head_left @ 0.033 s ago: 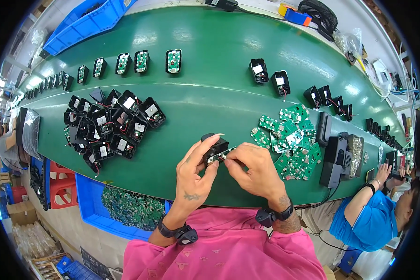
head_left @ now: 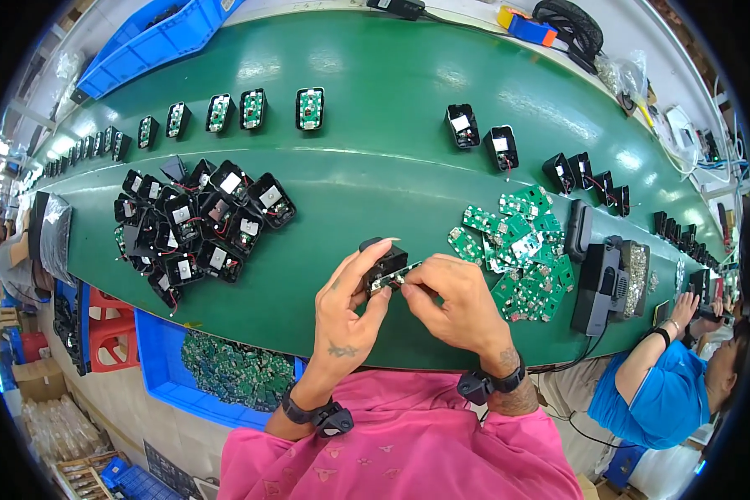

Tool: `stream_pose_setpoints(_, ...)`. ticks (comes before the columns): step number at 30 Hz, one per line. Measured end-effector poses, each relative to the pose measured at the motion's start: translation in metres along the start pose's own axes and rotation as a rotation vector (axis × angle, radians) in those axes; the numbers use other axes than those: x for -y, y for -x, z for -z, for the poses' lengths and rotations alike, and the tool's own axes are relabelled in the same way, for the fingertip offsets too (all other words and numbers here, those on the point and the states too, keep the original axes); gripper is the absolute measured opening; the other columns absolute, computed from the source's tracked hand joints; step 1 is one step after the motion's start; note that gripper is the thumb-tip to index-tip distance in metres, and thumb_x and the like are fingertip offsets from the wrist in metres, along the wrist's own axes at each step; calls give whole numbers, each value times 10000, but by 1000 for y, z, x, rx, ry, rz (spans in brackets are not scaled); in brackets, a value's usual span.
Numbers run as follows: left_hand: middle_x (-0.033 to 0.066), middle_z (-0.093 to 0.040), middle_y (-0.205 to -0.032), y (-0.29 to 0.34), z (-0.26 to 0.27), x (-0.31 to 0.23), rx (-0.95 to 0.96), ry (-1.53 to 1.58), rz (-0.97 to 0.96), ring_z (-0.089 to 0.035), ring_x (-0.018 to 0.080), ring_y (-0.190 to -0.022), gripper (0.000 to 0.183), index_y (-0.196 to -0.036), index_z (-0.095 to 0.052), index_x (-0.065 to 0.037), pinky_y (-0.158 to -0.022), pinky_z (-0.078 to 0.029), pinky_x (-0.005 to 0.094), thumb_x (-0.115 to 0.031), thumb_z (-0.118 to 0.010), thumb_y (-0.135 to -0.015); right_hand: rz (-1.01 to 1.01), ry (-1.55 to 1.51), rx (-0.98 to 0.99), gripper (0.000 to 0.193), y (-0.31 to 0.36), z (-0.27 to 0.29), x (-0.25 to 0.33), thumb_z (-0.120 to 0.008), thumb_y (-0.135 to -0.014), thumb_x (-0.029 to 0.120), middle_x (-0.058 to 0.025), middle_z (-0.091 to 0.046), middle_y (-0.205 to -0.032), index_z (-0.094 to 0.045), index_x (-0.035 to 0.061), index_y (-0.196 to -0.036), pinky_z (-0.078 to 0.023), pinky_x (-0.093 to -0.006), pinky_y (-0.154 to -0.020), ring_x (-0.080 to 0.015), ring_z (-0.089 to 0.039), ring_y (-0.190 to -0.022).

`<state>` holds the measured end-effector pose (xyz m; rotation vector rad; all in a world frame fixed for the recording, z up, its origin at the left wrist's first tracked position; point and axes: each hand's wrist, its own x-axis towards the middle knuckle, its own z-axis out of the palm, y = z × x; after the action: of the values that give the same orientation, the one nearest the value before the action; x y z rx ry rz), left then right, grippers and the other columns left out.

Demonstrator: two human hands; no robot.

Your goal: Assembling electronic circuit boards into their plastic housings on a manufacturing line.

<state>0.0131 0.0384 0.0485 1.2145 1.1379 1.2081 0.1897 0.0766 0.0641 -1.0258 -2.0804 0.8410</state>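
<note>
Above the green bench's near edge, my left hand (head_left: 352,300) is closed around a small black plastic housing (head_left: 386,260), thumb in front and fingers behind. A green circuit board (head_left: 388,281) sits tilted at the housing's open side. My right hand (head_left: 454,302) pinches the board's right end between thumb and fingertips; the exact contact is partly hidden. A pile of green circuit boards (head_left: 525,242) lies to the right of my right hand. Left of my hands is a heap of black housings (head_left: 200,221) with white pads and red wires inside.
A row of housings with boards fitted (head_left: 310,109) runs along the far left; open housings (head_left: 502,150) stand far right. Beside the board pile is a black device (head_left: 596,287) with a cable. A blue bin of boards (head_left: 162,358) sits below the edge. A co-worker (head_left: 658,392) works at right.
</note>
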Motion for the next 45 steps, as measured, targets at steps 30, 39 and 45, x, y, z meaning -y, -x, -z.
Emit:
stream_pose_setpoints(30,201,-601,-1105,1,-7,3,-53,-536,-249,-652,360,-869,600,-1335,-617,-121,-732,-541,387,113,-584,-784,-239,-91,69,105,1,-9,-9,-653,-820,64,-181,-602,-634,-642,-29,-773,-462,-392,-525,-328,-611,-547)
stream_pose_setpoints(39,125,-606,-1224,-3,5,11,-74,0,101,-680,161,-971,567,-1428,-475,-25,-785,-584,257,109,-581,-888,-330,-37,-111,125,4,-9,-6,-713,-873,77,-57,-622,-673,-649,-30,-869,-433,-272,-507,-95,-544,-548)
stream_pose_setpoints(45,140,-625,-1223,2,16,7,42,76,144,-696,155,-880,568,-1402,-489,-7,-720,-597,273,87,-651,-865,-512,-498,-116,122,5,-19,-12,-706,-902,61,-28,-636,-682,-633,-33,-922,-451,-235,-503,-78,-589,-591)
